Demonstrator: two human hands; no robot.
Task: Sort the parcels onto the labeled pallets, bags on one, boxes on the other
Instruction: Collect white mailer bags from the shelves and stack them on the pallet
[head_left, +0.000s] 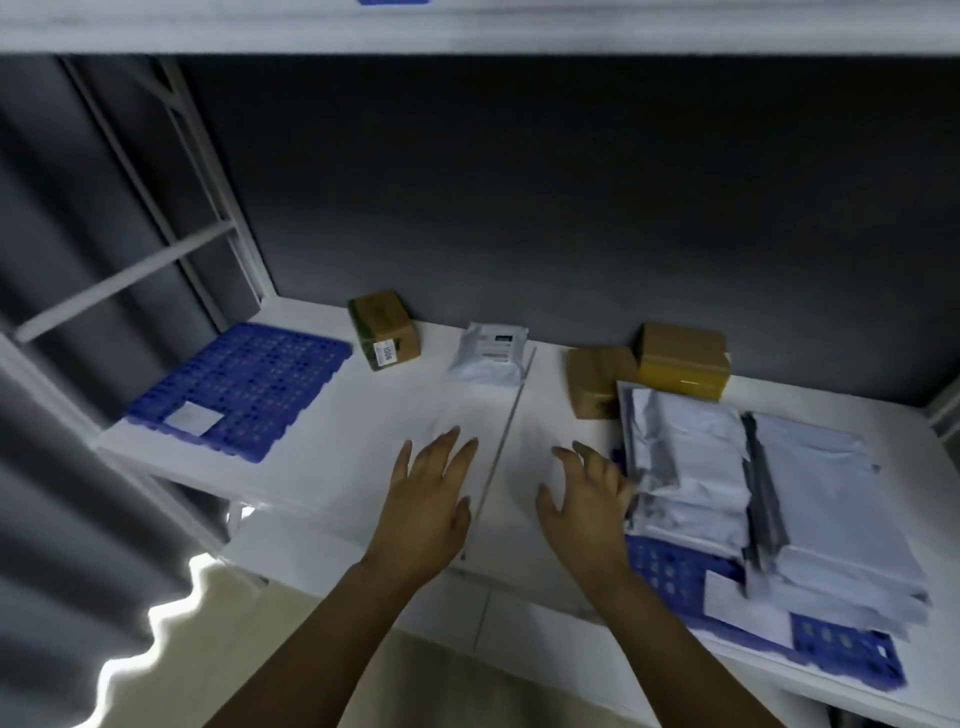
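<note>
Lying flat, bags (691, 452) lengthwise front-to-back, right pallet (670, 566)

Two bare forearms (332, 634), bare wrists (605, 566), left grip (428, 499), right grip (584, 506), both bare, long slender fingers (451, 441)

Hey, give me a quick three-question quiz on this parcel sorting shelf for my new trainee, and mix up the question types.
1. True or false: the left pallet already holds boxes.
2. How many cardboard boxes are in view?
3. The loose bag lies: A) on the left pallet, B) on the white shelf, C) on top of a box.

Key: 1 false, it holds only a label; 2 three; 3 B.
</note>
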